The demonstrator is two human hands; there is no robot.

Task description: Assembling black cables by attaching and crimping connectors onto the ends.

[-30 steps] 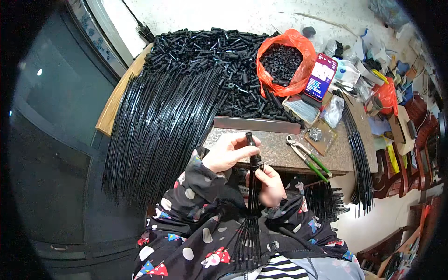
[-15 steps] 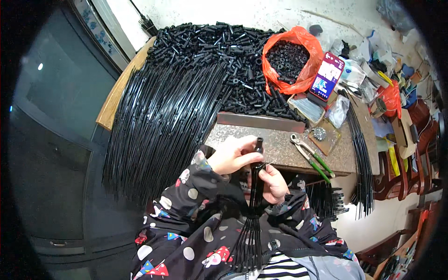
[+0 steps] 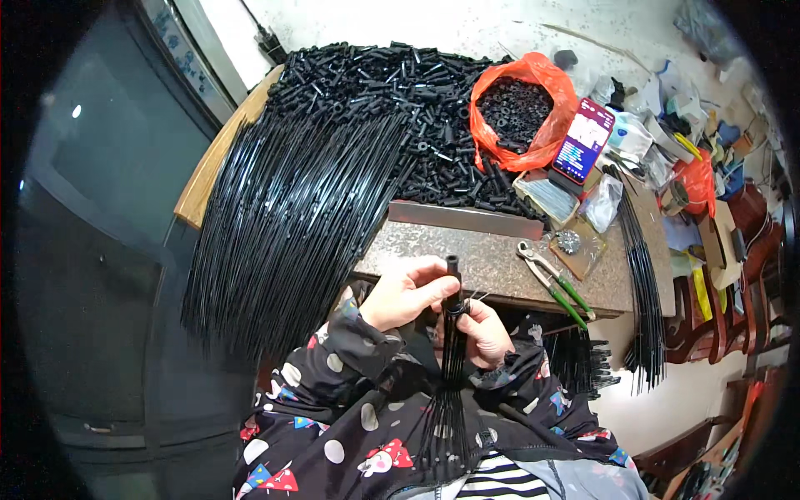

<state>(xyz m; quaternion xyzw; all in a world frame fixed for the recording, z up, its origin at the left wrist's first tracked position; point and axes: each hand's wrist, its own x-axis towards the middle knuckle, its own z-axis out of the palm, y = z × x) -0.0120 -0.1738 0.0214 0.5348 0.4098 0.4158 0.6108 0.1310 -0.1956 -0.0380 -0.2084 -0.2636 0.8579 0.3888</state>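
Over my lap, near the table's front edge, I hold an upright black tube-shaped fitting (image 3: pixel 452 267), much like an umbrella runner. My left hand (image 3: pixel 404 293) is closed on it, thumb and fingers pinching just below its top. From its lower end hangs a bundle of thin black ribs (image 3: pixel 451 354), fanning out over my patterned clothes. My right hand (image 3: pixel 487 335) grips the top of these ribs right under the fitting. A fine wire end (image 3: pixel 481 296) sticks out beside the right fingers. Part of the joint is hidden by my fingers.
Long black ribs (image 3: pixel 283 233) drape over the table's left. Behind lie heaped black fittings (image 3: pixel 375 75), a red bag (image 3: pixel 560 96) of small black parts and a lit phone (image 3: pixel 583 137). A metal bar (image 3: pixel 467 220) and green-handled pincers (image 3: pixel 557 283) lie nearer.
Both hands, with the fitting and ribs, have shifted slightly left and down. The left fingers sit a little differently around the fitting. The view has tilted slightly; things on the table stay put.
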